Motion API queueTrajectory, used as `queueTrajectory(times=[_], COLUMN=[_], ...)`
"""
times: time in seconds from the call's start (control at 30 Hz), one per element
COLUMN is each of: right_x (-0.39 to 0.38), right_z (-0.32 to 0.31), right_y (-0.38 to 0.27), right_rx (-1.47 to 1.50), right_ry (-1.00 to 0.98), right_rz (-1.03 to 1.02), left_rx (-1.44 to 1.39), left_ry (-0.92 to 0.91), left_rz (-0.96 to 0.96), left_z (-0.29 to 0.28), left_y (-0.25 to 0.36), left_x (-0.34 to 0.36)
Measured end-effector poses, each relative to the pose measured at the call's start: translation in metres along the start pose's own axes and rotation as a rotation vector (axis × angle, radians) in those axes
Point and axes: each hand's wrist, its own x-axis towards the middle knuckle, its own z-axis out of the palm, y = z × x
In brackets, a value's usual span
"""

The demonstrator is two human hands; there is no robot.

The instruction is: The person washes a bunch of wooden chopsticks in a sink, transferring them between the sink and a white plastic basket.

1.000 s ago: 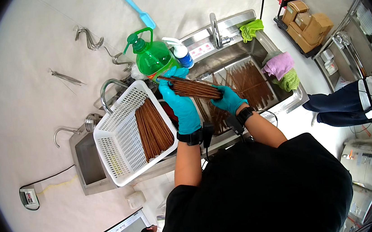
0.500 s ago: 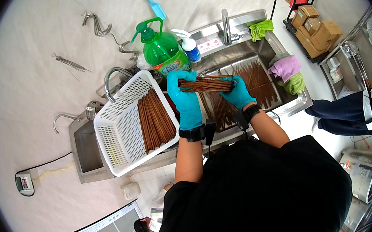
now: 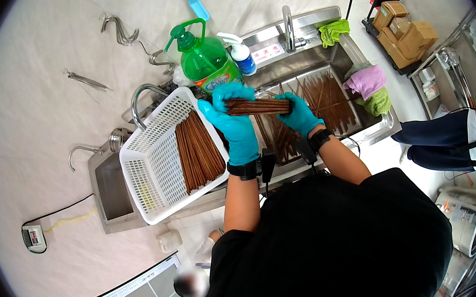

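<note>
A bundle of brown chopsticks (image 3: 260,107) lies level between my two teal-gloved hands above the right sink basin. My left hand (image 3: 236,130) is closed round the bundle's left end, its fingers curled over the top. At the other end, my right hand (image 3: 299,116) grips the chopsticks, with its fingertips against their ends. Many loose chopsticks (image 3: 329,101) lie in the sink basin (image 3: 384,135) below, partly hidden by my hands. Left of my left hand, a white perforated basket (image 3: 154,151) holds a neat row of chopsticks (image 3: 199,155) along its right side.
Behind my hands stand a green detergent jug (image 3: 205,59) and a white-and-blue pump bottle (image 3: 242,58). A faucet (image 3: 289,30) rises at the basin's back. Pink (image 3: 365,82) and green (image 3: 377,102) cloths drape its right edge. Another person (image 3: 440,144) is at the right.
My right hand has shifted slightly left against the bundle, whose right ends now sit more even. The left hand's fingers have moved on the chopsticks. The basket stays put.
</note>
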Motion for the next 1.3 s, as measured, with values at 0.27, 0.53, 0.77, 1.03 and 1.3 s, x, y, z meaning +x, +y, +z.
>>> queueTrajectory(times=[0.27, 0.53, 0.77, 1.03, 1.3], right_x=[0.019, 0.0, -0.029, -0.053, -0.045], right_z=[-0.019, 0.013, 0.052, 0.075, 0.049], right_y=[0.03, 0.026, 0.005, -0.004, -0.023], right_rx=[0.108, 0.122, 0.144, -0.002, -0.058], right_ry=[-0.029, -0.166, -0.088, -0.217, -0.243], right_rz=[0.135, 0.049, -0.057, -0.046, -0.116], left_rx=[0.168, 0.205, 0.218, -0.057, 0.172], left_ry=[-0.28, -0.243, -0.194, 0.079, 0.096], left_rz=[0.238, 0.004, -0.056, -0.054, 0.405], left_z=[0.014, 0.009, -0.009, -0.04, -0.089], left_y=[-0.02, -0.042, -0.06, -0.034, 0.14], left_x=[-0.012, -0.019, -0.009, 0.017, 0.046])
